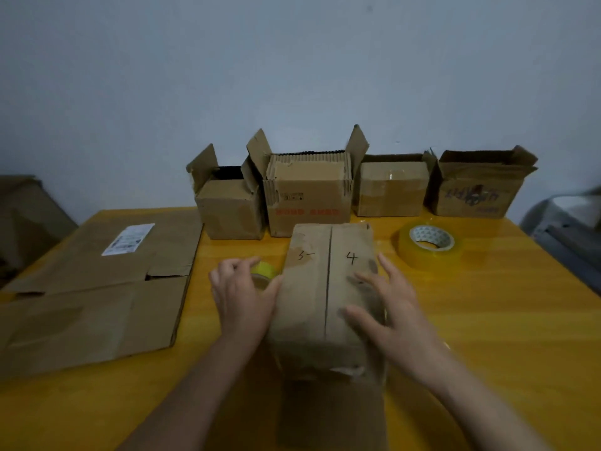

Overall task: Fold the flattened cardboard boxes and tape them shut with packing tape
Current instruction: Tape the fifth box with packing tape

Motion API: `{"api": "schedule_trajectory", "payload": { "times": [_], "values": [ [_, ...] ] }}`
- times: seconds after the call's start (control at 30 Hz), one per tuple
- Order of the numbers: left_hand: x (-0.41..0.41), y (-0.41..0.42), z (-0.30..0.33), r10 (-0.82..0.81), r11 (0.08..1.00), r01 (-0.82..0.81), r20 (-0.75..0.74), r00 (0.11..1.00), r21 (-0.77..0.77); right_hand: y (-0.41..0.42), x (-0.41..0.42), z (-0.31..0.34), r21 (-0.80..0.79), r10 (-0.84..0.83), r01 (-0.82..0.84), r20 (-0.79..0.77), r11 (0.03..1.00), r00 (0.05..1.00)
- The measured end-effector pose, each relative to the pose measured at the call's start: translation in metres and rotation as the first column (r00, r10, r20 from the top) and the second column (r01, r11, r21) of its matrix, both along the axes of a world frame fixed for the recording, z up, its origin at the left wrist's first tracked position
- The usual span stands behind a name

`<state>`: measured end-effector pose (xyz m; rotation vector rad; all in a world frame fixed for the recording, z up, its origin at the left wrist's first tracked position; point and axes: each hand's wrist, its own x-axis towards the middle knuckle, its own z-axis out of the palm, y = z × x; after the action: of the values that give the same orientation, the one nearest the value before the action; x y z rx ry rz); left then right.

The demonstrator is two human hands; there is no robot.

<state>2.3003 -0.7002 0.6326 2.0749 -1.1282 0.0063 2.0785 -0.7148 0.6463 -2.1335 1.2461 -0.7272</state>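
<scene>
While the folded brown cardboard box (327,297) marked 3 and 4 stood on the yellow table (487,320) with its centre seam untaped, the right hand (395,309) pressed spread fingers on its top flap. The left hand (242,296) lay against its side, fingers curled, apparently gripping a small yellow tape roll (264,271), though blur hid the grip. Easing either hand risked the flaps springing apart. Farther off sat a large clear tape roll (429,245), a flattened brown carton (97,288), and four open-topped cardboard boxes (309,196).
</scene>
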Motion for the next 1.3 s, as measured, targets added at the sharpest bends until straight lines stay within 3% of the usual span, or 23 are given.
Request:
{"api": "schedule_trajectory", "payload": {
  "times": [0.1, 0.3, 0.47, 0.57, 0.67, 0.8, 0.93, 1.03, 1.1, 1.2, 1.27, 1.3],
  "values": [
    [0.014, 0.013, 0.014, 0.013, 0.997, -0.017, -0.051, 0.999, -0.077, 0.035, -0.005, -0.013, 0.050, 0.119, -0.117, -0.048, 0.992, 0.992],
    [0.042, 0.058, 0.046, -0.195, 0.943, 0.100, -0.287, 0.938, -0.317, 0.021, 0.015, -0.021, -0.011, 0.161, -0.162, -0.029, 0.987, 0.986],
    [0.053, 0.103, 0.072, -0.345, 0.864, 0.128, -0.386, 0.856, -0.487, 0.034, 0.033, 0.005, -0.118, 0.079, -0.118, -0.293, 0.986, 0.953],
    [0.047, 0.120, 0.084, -0.442, 0.829, 0.200, -0.391, 0.808, -0.523, 0.069, 0.063, 0.035, -0.039, 0.207, -0.207, -0.005, 0.978, 0.978],
    [0.036, 0.127, 0.083, -0.439, 0.807, 0.144, -0.417, 0.796, -0.573, 0.096, 0.088, 0.042, 0.027, 0.275, -0.290, 0.240, 0.957, 0.931],
    [0.024, 0.128, 0.076, -0.444, 0.841, 0.092, -0.583, 0.680, -0.533, 0.102, 0.089, 0.032, -0.146, 0.165, -0.131, 0.251, 0.981, 0.954],
    [0.026, 0.127, 0.070, -0.442, 0.894, 0.281, -0.796, 0.413, -0.350, 0.101, 0.066, 0.038, -0.222, 0.096, -0.058, 0.164, 0.973, 0.982],
    [0.018, 0.127, 0.065, -0.419, 0.890, 0.322, -0.856, 0.302, -0.322, 0.101, 0.056, 0.039, -0.299, 0.028, 0.022, 0.162, 0.954, 0.986],
    [0.006, 0.126, 0.062, -0.405, 0.905, 0.265, -0.864, 0.300, -0.332, 0.102, 0.052, 0.034, -0.316, -0.031, 0.143, 0.332, 0.938, 0.943],
    [-0.017, 0.125, 0.052, -0.412, 0.906, 0.223, -0.871, 0.267, -0.360, 0.114, 0.052, 0.034, -0.197, -0.050, 0.231, 0.649, 0.953, 0.759],
    [-0.030, 0.125, 0.045, -0.430, 0.897, 0.217, -0.870, 0.240, -0.384, 0.119, 0.052, 0.032, -0.083, -0.082, 0.204, 0.724, 0.975, 0.685],
    [-0.035, 0.126, 0.044, -0.442, 0.892, 0.195, -0.879, 0.178, -0.409, 0.120, 0.051, 0.030, -0.019, -0.104, 0.176, 0.743, 0.984, 0.661]
  ]
}}
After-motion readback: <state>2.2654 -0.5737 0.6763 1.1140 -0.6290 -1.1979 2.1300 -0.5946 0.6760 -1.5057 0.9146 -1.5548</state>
